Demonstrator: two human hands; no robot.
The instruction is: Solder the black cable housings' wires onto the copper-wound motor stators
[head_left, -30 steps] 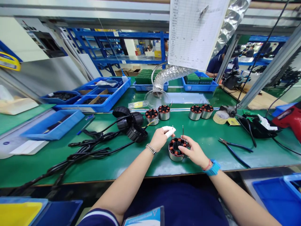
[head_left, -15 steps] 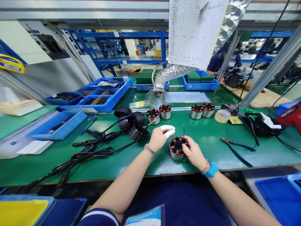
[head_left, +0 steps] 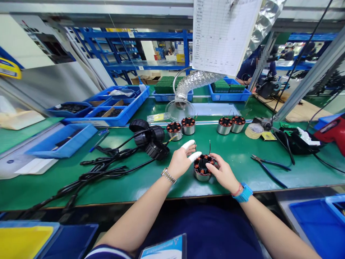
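A motor stator with copper windings, a black top and a silver metal rim sits on the green bench before me. My right hand grips its right side, thumb over the top and fingers round the back. Two thin wires stand up from it. My left hand, with white finger cots on thumb and forefinger, is at its left edge. Its thumb and forefinger are apart, close to the left wire. Further back stand more such stators, a pair at left and a pair at right.
Black cables with round black caps lie to the left. Blue-handled pliers, a tape roll and a red tool are at right. Blue bins and a foil duct are behind. A co-worker sits beyond.
My left thumb and forefinger have spread apart from near the left wire, and the thumb has come down by the stator's edge. My right hand keeps its grip. The view has shifted slightly.
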